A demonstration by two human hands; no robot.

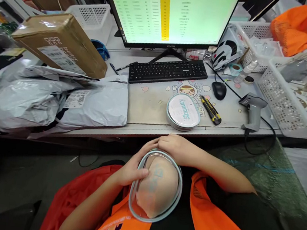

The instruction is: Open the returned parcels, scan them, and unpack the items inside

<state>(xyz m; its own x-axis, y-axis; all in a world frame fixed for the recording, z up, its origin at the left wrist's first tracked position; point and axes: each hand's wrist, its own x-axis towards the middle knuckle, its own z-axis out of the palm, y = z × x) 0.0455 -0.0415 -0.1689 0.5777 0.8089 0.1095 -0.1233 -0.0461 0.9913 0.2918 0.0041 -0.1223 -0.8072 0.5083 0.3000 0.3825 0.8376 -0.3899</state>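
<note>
A clear round zip case point(179, 198) with a pale blue rim is tilted up at my lap, with a beige dome-shaped pad point(161, 187) inside it. My left hand point(136, 167) is closed around the case's left side, its thumb lying over the clear front. At the far rim, my right hand point(174, 147) is closed on the case, with its fingers against those of my left hand. The right fingertips are partly hidden. On the desk ahead sits another round case point(184, 111) with blue lettering on its top.
The desk holds a yellow-black box cutter point(210, 110), a barcode scanner point(254, 110), a mouse point(218, 90) and a keyboard point(168, 71) before the monitor point(168, 12). Grey mailing bags point(99, 102) and a cardboard box point(61, 44) lie left; white baskets point(284, 97) stand right.
</note>
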